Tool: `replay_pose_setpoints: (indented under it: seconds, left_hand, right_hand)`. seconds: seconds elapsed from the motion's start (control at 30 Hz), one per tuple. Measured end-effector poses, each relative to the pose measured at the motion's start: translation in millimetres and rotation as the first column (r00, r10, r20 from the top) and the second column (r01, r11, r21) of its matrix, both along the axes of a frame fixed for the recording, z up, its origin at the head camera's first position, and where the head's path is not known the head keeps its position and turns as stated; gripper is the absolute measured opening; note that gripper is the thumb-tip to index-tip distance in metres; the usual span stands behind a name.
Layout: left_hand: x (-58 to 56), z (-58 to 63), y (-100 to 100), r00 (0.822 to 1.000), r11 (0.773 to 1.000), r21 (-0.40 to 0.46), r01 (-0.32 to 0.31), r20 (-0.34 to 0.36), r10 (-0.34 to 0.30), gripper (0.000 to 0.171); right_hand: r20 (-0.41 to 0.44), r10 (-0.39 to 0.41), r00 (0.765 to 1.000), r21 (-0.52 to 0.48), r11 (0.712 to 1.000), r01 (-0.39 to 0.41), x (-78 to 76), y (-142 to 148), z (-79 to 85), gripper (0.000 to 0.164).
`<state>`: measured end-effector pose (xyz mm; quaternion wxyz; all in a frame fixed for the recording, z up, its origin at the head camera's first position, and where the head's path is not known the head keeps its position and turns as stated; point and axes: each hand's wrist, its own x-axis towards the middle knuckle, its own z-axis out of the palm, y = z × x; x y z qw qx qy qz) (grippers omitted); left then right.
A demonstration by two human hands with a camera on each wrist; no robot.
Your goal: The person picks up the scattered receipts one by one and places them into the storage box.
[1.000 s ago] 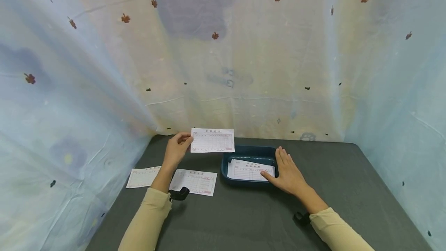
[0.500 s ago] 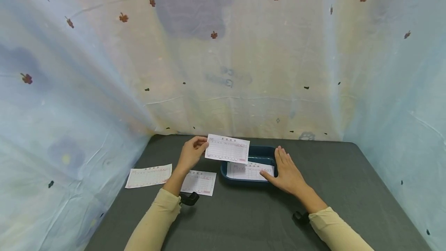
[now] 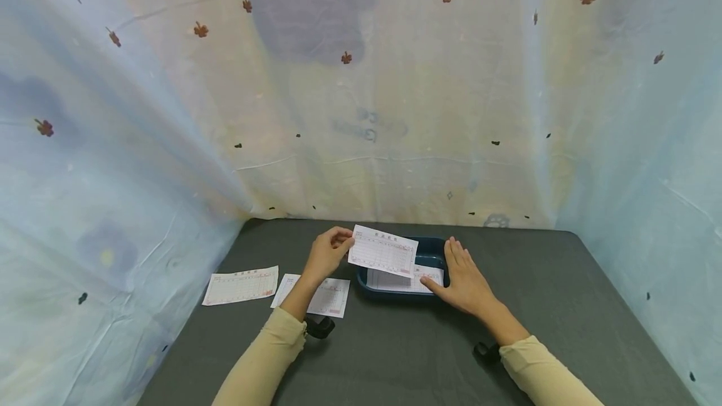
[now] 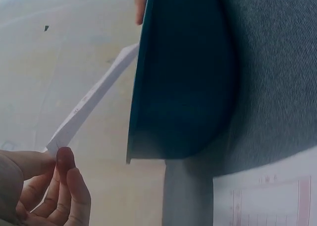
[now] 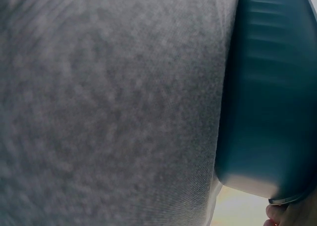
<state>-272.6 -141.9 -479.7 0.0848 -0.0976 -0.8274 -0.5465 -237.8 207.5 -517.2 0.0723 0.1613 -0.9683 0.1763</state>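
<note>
nearly closed left grip (image 3: 327,252) on paper (image 3: 383,250)

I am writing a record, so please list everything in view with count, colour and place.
Flat fabric-textured table: 1, dark grey, foreground
Patterned hanging sheet: at least 1, pale multicoloured, behind and beside table
Glossy rectangular tray: 1, dark blue, on table
Loose rectangular paper slips: 2, white, left of tray
Paper slips in tray: at least 1, white, partly covered
Held paper slip: 1, white, tilted over tray
Wrist devices: 2, black, at wrists
Fabric sleeves: 2, cream, on forearms
Left hand: 1, bare, pinching held slip
Right hand: 1, bare, at tray's right side
</note>
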Motion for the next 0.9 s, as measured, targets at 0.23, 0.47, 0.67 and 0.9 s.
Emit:
replay_pose_setpoints:
  seconds: [0.23,0.47,0.67,0.9]
  left_hand:
    - [1.7,-1.5,12.7,1.000,0.999,-0.032,0.006,0.003,-0.006,0.019]
    - [4.5,-2.7,23.4,1.000,0.996,-0.089,-0.006,-0.016,0.005,0.017]
    - [7.2,-6.0,32.3,0.999,0.992,-0.122,0.022,-0.022,-0.025,0.016]
    - [10.3,-8.2,40.8,0.999,0.986,-0.165,0.032,-0.030,-0.037,0.012]
  right_hand:
    - [-0.001,-0.001,1.000,0.000,1.000,0.001,1.0,-0.2,1.2,0.114]
    - [0.006,-0.004,1.000,0.009,1.000,0.004,0.0,-0.1,1.8,0.115]
    - [0.010,0.002,1.000,0.008,1.000,-0.002,-0.6,0.4,1.4,0.115]
    - [0.009,-0.002,1.000,0.012,1.000,0.002,0.4,-0.4,1.7,0.116]
